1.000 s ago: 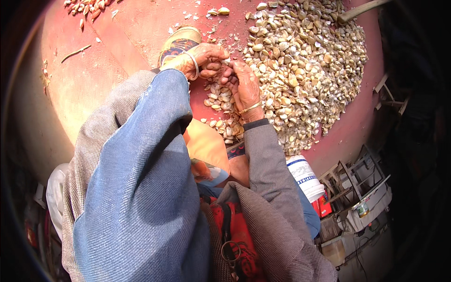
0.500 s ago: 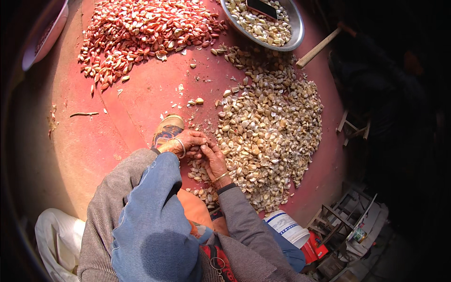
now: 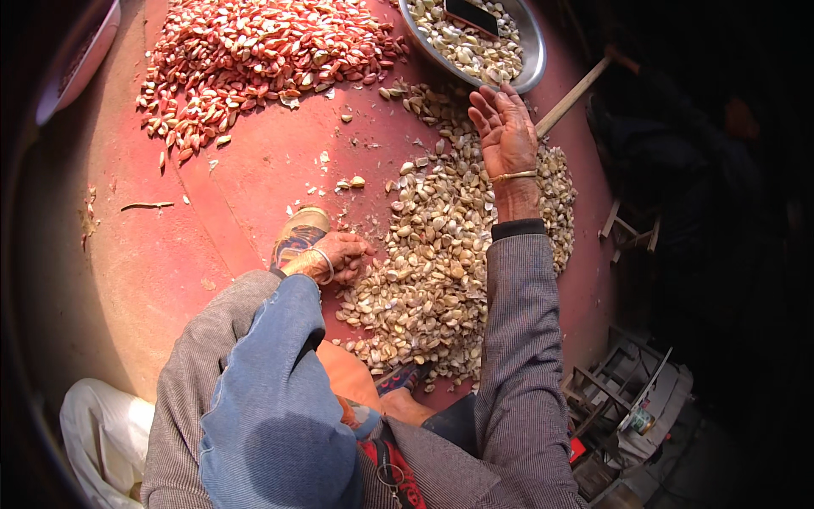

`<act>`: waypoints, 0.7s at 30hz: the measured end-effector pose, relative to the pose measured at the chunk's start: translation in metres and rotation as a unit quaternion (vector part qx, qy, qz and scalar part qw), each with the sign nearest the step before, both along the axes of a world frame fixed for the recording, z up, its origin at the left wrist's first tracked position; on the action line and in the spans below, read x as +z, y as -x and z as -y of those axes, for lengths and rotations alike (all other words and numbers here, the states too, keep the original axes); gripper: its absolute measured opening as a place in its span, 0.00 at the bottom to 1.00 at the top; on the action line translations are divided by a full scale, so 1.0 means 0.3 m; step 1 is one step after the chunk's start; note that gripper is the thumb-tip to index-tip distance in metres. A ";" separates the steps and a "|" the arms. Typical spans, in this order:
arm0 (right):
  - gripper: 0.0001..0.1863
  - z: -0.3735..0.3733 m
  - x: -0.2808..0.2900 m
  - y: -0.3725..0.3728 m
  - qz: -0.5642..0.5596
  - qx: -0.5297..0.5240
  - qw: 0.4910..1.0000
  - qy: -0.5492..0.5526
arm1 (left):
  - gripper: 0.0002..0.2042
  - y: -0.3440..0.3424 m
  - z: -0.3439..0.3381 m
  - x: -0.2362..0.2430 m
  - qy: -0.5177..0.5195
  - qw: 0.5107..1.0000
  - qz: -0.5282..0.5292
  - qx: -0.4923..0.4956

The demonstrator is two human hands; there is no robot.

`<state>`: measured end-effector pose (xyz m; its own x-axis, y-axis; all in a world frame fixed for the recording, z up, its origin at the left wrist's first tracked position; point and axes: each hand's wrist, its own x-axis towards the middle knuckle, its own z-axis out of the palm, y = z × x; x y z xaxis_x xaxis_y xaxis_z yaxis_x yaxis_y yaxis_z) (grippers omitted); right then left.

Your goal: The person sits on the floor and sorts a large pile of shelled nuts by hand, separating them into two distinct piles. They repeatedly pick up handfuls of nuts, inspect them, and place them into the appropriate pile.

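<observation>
My right hand (image 3: 509, 140) reaches out over the top of a heap of pale garlic cloves (image 3: 441, 246), just below the rim of a metal basin (image 3: 534, 59). Its fingers are stretched out, and I see nothing held in them. Inside the basin lie more whitish cloves (image 3: 458, 47), with a dark phone (image 3: 472, 15) resting on top. My left hand (image 3: 341, 254) stays low beside my shoe (image 3: 301, 227), left of the pale heap. Its fingers are curled together; whatever they may hold is hidden.
A heap of reddish cloves (image 3: 263, 59) covers the far left of the red floor (image 3: 246, 170). A pink tub (image 3: 80, 64) stands at the left edge. A wooden handle (image 3: 572, 97) lies right of the basin. Small wooden stools (image 3: 627, 229) stand at the right.
My right hand has left my left hand and moved up and right toward the basin, its fingers now extended. The left hand stays nearly in place.
</observation>
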<state>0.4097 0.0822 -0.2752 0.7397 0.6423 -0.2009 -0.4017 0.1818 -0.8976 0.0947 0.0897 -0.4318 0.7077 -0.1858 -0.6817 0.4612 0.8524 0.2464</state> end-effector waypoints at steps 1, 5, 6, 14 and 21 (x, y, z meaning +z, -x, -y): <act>0.19 -0.008 0.004 -0.007 0.004 -0.020 0.999 0.030 | 0.10 -0.001 -0.002 0.005 -0.004 1.000 0.002 -0.001; 0.18 0.104 -0.094 0.107 0.030 -0.008 0.990 0.136 | 0.10 -0.002 -0.018 0.027 -0.023 0.999 0.010 -0.027; 0.15 0.159 -0.133 0.155 0.024 -0.009 0.987 0.157 | 0.10 -0.002 -0.023 0.029 -0.031 0.999 0.016 -0.033; 0.12 0.655 -0.234 0.416 0.019 -0.064 0.968 0.242 | 0.10 -0.003 -0.013 -0.005 -0.083 0.995 0.045 -0.023; 0.12 0.693 -0.241 0.448 0.084 -0.007 0.944 0.320 | 0.09 -0.020 0.001 -0.006 -0.099 0.995 0.013 -0.024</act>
<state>0.2754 -0.1259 -0.3475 0.8034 0.4183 -0.4239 -0.2458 -0.4153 -0.8758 0.1006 0.0895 -0.4336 0.7194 -0.0839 -0.6895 0.4916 0.7628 0.4201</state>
